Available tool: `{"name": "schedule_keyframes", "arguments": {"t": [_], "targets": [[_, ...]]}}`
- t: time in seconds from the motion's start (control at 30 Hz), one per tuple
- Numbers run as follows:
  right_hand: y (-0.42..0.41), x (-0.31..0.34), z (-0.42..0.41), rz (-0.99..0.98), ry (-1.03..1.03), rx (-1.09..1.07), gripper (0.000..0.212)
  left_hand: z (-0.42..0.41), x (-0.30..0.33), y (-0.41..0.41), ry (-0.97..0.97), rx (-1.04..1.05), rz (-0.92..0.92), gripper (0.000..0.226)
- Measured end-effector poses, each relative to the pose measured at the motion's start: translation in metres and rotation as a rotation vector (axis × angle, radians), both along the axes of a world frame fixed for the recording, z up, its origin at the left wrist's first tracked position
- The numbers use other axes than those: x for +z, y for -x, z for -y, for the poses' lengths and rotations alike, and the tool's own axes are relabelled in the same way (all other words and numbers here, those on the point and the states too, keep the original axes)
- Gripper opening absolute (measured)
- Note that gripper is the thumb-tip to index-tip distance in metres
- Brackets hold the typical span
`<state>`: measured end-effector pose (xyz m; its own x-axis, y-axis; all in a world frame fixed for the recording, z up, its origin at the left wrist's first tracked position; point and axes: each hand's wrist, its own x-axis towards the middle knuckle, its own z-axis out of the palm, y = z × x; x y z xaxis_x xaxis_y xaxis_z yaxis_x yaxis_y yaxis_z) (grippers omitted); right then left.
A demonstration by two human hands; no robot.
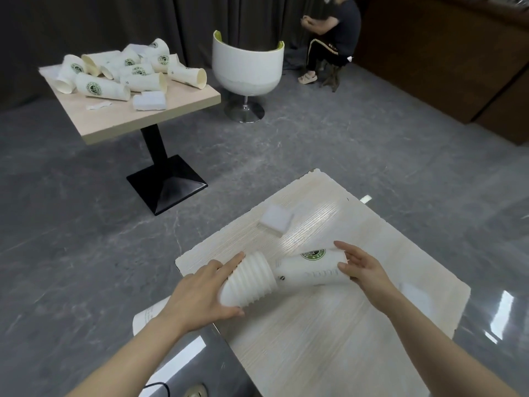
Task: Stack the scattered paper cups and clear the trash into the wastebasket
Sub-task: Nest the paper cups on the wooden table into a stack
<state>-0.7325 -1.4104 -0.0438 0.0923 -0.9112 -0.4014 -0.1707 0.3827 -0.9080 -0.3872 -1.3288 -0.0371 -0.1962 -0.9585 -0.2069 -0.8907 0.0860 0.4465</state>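
Grey polished floor (86, 239) spreads wide between two tables, with open room all round the near one. On the near pale wooden table (329, 339) a stack of nested paper cups (280, 276) lies on its side, slanting across the left part of the top, its ribbed rim end close to the left edge. The left hand (200, 296) curls round that rim end, thumb below and fingers over the top. The right hand (360, 267) grips the base end of the outermost cup, fingers wrapped over it. A white napkin pack (276, 220) sits further back near the far left edge, apart from the cups. Across the floor, the far table (177, 106) holds a heap of loose cups (126, 73) and another napkin pack (149, 101). A white chair (246, 67) stands beside it, and a person (335, 32) sits beyond.
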Motion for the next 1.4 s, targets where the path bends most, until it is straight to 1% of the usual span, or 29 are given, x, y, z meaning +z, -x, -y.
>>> {"name": "schedule_keyframes", "arguments": {"t": [0.13, 0.17, 0.23, 0.27, 0.3, 0.37, 0.4, 0.43, 0.5, 0.53, 0.6, 0.67, 0.73, 0.83, 0.9, 1.13, 1.27, 1.4], "targets": [[0.019, 0.013, -0.009, 0.132, 0.009, -0.038, 0.05, 0.004, 0.004, 0.003, 0.01, -0.023, 0.011, 0.103], [0.022, 0.017, -0.011, 0.162, 0.009, -0.037, 0.056, 0.005, 0.004, 0.005, 0.013, -0.031, 0.016, 0.103], [0.03, 0.024, -0.012, 0.219, 0.009, -0.034, 0.082, 0.007, 0.005, 0.008, 0.02, -0.05, 0.03, 0.103], [0.033, 0.027, -0.013, 0.24, 0.013, -0.034, 0.089, 0.008, 0.006, 0.01, 0.025, -0.062, 0.033, 0.103], [0.035, 0.029, -0.013, 0.255, 0.017, -0.025, 0.087, 0.01, 0.006, 0.011, 0.029, -0.072, 0.033, 0.103], [0.034, 0.036, -0.015, 0.273, 0.017, -0.003, 0.064, 0.012, 0.007, 0.014, 0.037, -0.092, 0.031, 0.103], [0.03, 0.038, -0.016, 0.276, 0.024, 0.004, 0.058, 0.013, 0.008, 0.016, 0.042, -0.109, 0.037, 0.103], [0.028, 0.039, -0.016, 0.273, 0.034, 0.014, 0.056, 0.014, 0.008, 0.019, 0.052, -0.134, 0.05, 0.102], [0.021, 0.044, -0.016, 0.279, 0.054, 0.029, 0.057, 0.015, 0.008, 0.024, 0.068, -0.178, 0.082, 0.102], [0.017, 0.047, -0.016, 0.285, 0.062, 0.037, 0.061, 0.015, 0.008, 0.025, 0.07, -0.184, 0.086, 0.102], [0.013, 0.05, -0.014, 0.286, 0.08, 0.06, 0.08, 0.015, 0.008, 0.026, 0.066, -0.173, 0.077, 0.103], [0.01, 0.055, -0.014, 0.287, 0.094, 0.066, 0.087, 0.016, 0.008, 0.024, 0.068, -0.165, 0.062, 0.104], [0.009, 0.057, -0.013, 0.299, 0.094, 0.076, 0.085, 0.016, 0.008, 0.023, 0.063, -0.162, 0.046, 0.105], [0.009, 0.057, -0.014, 0.336, 0.068, 0.074, 0.063, 0.017, 0.01, 0.023, 0.053, -0.16, 0.029, 0.104], [0.006, 0.058, -0.015, 0.339, 0.061, 0.077, 0.057, 0.019, 0.013, 0.027, 0.055, -0.166, 0.013, 0.104], [-0.024, 0.059, -0.02, 0.336, 0.035, 0.167, 0.056, 0.025, 0.021, 0.046, 0.075, -0.207, -0.02, 0.105], [-0.046, 0.059, -0.024, 0.313, 0.056, 0.221, 0.055, 0.029, 0.029, 0.057, 0.074, -0.187, -0.097, 0.104], [-0.055, 0.06, -0.028, 0.282, 0.077, 0.22, 0.061, 0.032, 0.033, 0.063, 0.073, -0.18, -0.127, 0.106]]}}
